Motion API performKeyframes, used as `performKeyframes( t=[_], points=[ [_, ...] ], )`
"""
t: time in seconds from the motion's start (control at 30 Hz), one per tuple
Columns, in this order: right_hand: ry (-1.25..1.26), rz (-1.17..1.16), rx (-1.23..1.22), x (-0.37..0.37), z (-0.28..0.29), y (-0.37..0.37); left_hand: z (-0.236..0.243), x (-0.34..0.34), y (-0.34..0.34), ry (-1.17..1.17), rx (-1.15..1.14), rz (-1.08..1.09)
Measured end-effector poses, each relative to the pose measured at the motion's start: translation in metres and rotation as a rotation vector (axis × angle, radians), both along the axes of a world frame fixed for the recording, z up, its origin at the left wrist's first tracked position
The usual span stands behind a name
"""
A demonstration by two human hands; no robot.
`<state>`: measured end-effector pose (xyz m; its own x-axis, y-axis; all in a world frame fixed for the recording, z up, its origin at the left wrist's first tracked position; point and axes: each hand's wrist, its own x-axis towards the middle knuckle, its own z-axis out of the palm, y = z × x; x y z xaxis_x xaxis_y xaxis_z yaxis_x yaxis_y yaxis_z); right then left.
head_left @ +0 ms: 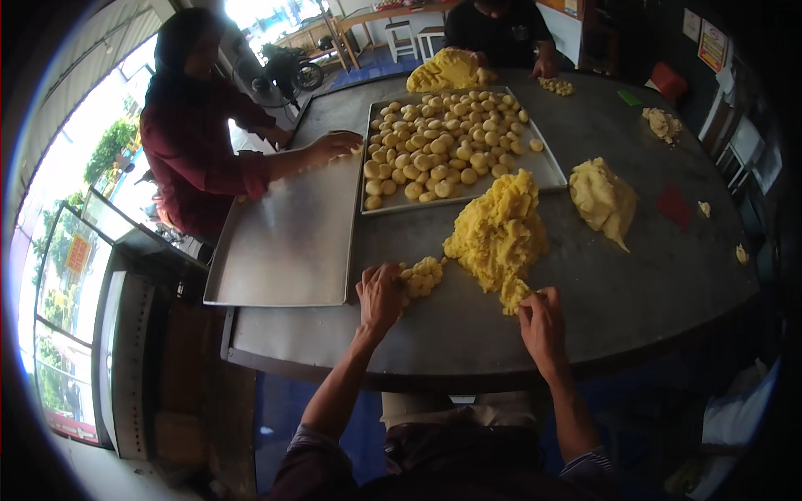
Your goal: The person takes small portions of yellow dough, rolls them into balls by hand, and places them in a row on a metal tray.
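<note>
My left hand [380,294] is closed at the left edge of a small heap of yellow dough lumps [423,275], near an empty flat metal tray [276,263]; what its fingers hold is hidden. My right hand [540,313] pinches at the lower tip of a large, crumbly yellow dough mound [493,230]. Beyond sits a rimmed tray [548,177] covered with many round pale-yellow dough balls [430,163]. A smoother pale dough lump [600,203] lies to the mound's right.
A co-worker [192,167] reaches over the empty tray from the left; another person [497,37] works at the far side by more dough [443,73]. The steel tabletop [668,275] also holds a red scraper [672,207], a green scraper [629,98] and dough scraps [664,123].
</note>
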<state>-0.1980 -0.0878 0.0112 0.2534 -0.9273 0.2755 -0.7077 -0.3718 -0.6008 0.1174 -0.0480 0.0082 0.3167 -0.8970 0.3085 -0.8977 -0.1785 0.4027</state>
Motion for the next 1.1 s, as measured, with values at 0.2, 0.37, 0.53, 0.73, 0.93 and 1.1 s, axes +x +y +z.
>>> performKeyframes(
  t=[0.2,0.37,0.53,0.73,0.93,1.1],
  points=[
    [-0.019,0.021,-0.113,-0.014,-0.012,-0.013,0.013,-0.008,0.011,0.111,0.055,-0.122],
    [0.006,0.165,0.036,-0.011,-0.002,0.004,0.007,0.016,0.044,0.216,0.21,-0.148],
    [0.058,0.043,-0.172,-0.013,-0.012,-0.003,0.019,-0.001,0.049,0.419,0.042,-0.002],
    [0.0,0.106,-0.168,-0.012,-0.004,0.015,-0.008,-0.068,0.082,-0.212,-0.102,-0.353],
    [0.034,0.121,-0.186,-0.01,-0.009,-0.003,0.016,-0.08,0.011,-0.315,-0.19,-0.239],
    [0.313,0.231,0.082,-0.017,0.024,-0.011,-0.022,-0.068,-0.009,-0.256,-0.092,-0.393]
  ],
)
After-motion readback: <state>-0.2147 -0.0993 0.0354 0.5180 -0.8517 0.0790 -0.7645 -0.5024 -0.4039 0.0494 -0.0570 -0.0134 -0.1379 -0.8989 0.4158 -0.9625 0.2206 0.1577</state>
